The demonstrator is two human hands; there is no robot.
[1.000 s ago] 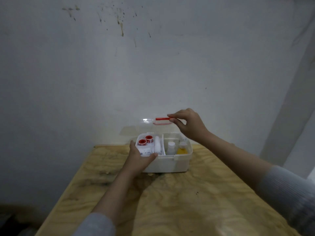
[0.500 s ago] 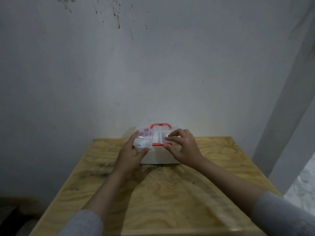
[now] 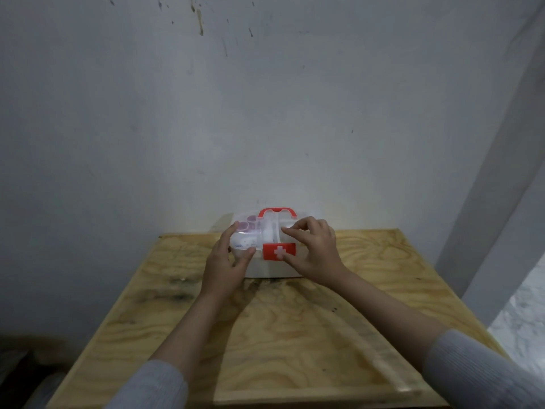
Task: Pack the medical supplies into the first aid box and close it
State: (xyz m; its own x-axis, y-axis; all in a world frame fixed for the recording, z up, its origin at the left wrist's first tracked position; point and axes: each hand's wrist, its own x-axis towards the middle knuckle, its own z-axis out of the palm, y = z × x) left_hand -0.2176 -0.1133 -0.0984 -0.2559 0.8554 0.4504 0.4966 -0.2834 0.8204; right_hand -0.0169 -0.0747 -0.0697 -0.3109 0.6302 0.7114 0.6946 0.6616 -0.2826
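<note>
The white first aid box point(image 3: 267, 268) stands at the far edge of the wooden table point(image 3: 265, 335), against the wall. Its clear lid point(image 3: 265, 228) is down, with the red handle point(image 3: 277, 212) on top and the red latch with a white cross point(image 3: 278, 251) folded over the front. Supplies with red caps show dimly through the lid on the left. My left hand point(image 3: 227, 261) grips the box's front left corner. My right hand point(image 3: 312, 252) rests on the lid, its thumb pressing the latch.
A stained white wall point(image 3: 265, 113) rises directly behind the box. A white post or door frame point(image 3: 501, 187) runs up the right side. The table's front edge point(image 3: 324, 399) lies close to me, with dark floor to the left.
The lid went from raised in my right hand to down on the box. The red latch has since flipped down over the front. My left hand stayed on the left corner.
</note>
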